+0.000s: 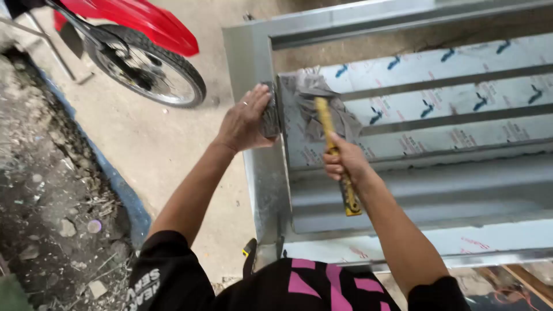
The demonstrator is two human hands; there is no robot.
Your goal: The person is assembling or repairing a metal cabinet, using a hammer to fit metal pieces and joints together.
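Observation:
My left hand (245,121) presses a small grey block (269,118) against the upright edge of a metal frame (253,57). My right hand (343,161) grips the yellow handle of a hammer (336,154), whose head end lies over a crumpled grey cloth (314,95) on the frame's slats. The slats (449,103) are steel strips covered with white film printed in blue and red. The hammer's head is hidden against the cloth.
A red motorbike's rear wheel (147,69) stands on the concrete at upper left. Rubble and dirt with a blue sheet edge (124,193) run along the left. Wooden pieces and a red cable (512,288) lie at lower right.

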